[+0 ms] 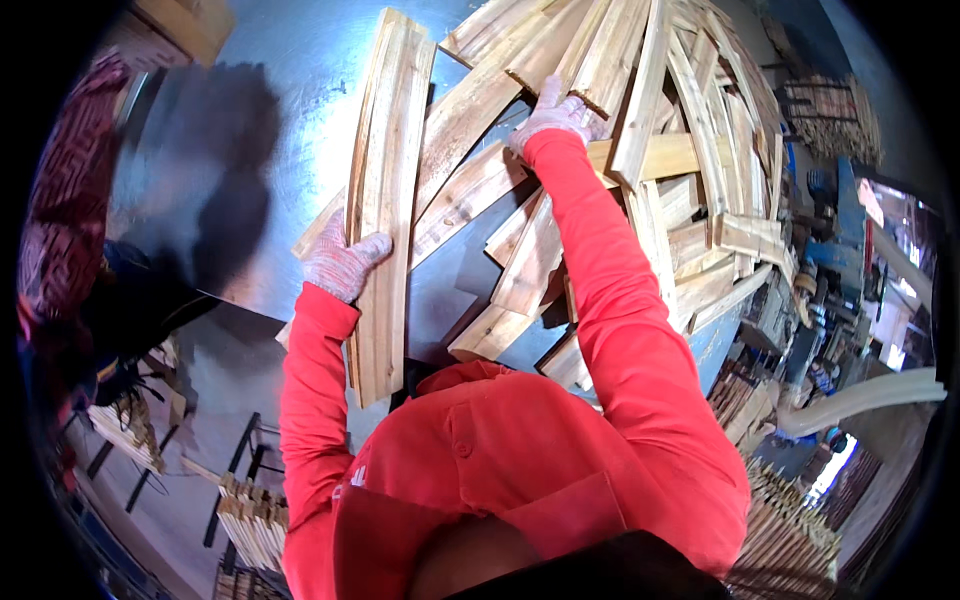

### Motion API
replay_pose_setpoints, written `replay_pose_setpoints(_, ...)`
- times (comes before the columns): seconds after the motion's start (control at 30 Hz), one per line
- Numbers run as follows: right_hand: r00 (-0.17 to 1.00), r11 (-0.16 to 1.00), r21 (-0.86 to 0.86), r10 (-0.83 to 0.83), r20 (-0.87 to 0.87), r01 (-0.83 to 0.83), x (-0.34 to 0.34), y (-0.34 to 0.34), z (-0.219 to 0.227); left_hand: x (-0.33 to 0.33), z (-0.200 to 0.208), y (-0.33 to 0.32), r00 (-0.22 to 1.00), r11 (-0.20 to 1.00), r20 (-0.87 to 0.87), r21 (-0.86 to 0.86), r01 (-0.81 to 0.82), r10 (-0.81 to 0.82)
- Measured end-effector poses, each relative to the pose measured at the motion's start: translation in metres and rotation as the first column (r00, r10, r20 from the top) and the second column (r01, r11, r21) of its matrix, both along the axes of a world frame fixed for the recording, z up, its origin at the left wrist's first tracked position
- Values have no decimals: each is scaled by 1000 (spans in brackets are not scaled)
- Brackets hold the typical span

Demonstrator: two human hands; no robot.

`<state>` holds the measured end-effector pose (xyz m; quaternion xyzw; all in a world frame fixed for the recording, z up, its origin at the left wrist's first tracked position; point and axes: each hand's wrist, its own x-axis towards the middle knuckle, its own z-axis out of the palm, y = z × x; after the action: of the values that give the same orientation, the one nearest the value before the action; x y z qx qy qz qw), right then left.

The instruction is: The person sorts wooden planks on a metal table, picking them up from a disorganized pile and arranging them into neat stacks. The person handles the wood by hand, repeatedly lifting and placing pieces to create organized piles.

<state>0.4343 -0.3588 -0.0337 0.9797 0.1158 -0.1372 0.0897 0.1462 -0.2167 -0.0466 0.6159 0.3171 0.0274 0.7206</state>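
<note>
Wooden slats (385,200), a stack too tight to count, gripped by the gloved left hand (342,262); right hand (553,115) grasps one far plank (600,60), fingertips hidden

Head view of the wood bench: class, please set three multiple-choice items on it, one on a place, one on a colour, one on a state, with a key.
1. Where does the left hand rest?
A. on the neat stack of planks
B. on the floor
C. on a blue machine

2. What colour are the person's sleeves?
A. green
B. red
C. white

3. How does the right hand stand?
A. hanging free in the air
B. tucked under the metal table
C. reaching into the loose pile of planks, fingers on a plank

Key: 1 A, the gloved hand lies against the stack's side; 2 B, both arms show red cloth; 3 C, the glove touches a plank end in the pile.
</note>
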Motion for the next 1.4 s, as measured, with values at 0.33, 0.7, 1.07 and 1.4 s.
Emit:
replay_pose_setpoints(0.33,879,927,370,123,-460,64,-147,-84,46,41,-13,-25,936,899,-343,380,216,-80)
replay_pose_setpoints(0.7,985,933,330,104,134,-144,-168,-112,2,36,-49,9,997,973,-80,231,6,12)
replay_pose_setpoints(1.07,978,874,446,134,162,-194,-130,-146,-11,-1,22,163,648,449,-723,674,587,240)
replay_pose_setpoints(1.4,399,387,-215,917,-14,-897,-6,-68,-4,-14,-37,178,916,877,-391,405,258,-89)
